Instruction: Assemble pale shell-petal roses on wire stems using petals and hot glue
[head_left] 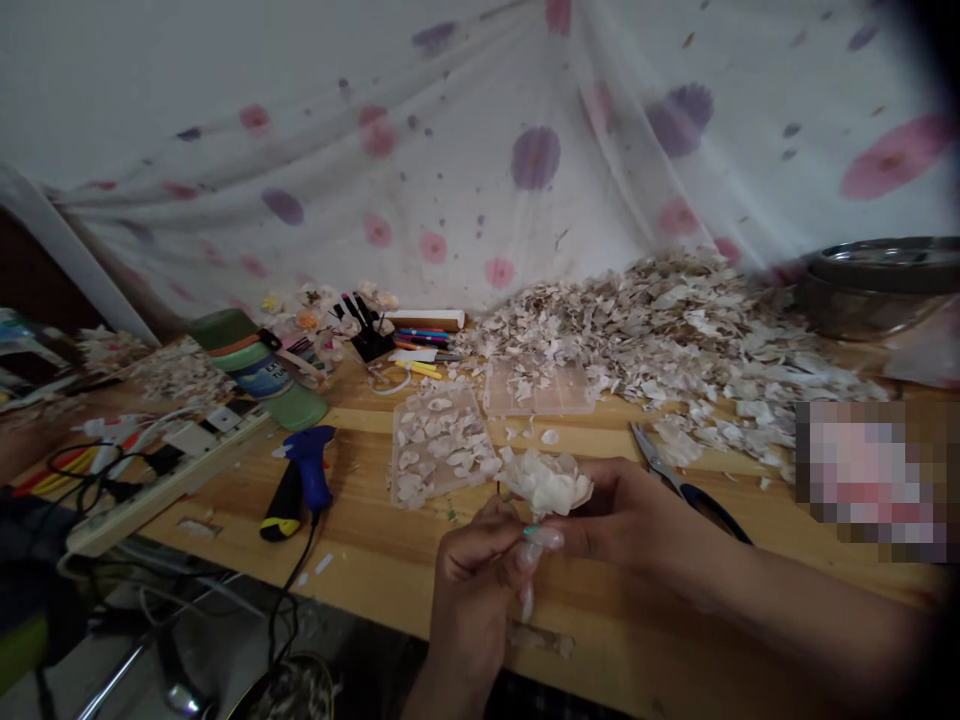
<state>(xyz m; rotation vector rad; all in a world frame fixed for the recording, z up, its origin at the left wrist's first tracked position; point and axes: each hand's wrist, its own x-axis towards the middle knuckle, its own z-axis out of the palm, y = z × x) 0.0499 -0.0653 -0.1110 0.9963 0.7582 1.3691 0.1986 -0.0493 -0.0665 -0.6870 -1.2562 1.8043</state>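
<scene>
A white flower made of shell petals sits between my hands, above the wooden workbench. My left hand pinches its thin stem end from below, while my right hand grips the petals from the right. Just past my right hand lie black-handled scissors, not touching it. A clear plastic tray of loose shell petals rests ahead of my left hand. To the left of that tray, a blue and black hot glue gun lies with its cord trailing over the bench edge.
A large heap of shell fragments covers the back right of the bench, beside a second clear tray and a steel bowl. At the left are a power strip and a green bottle. A spotted cloth hangs behind.
</scene>
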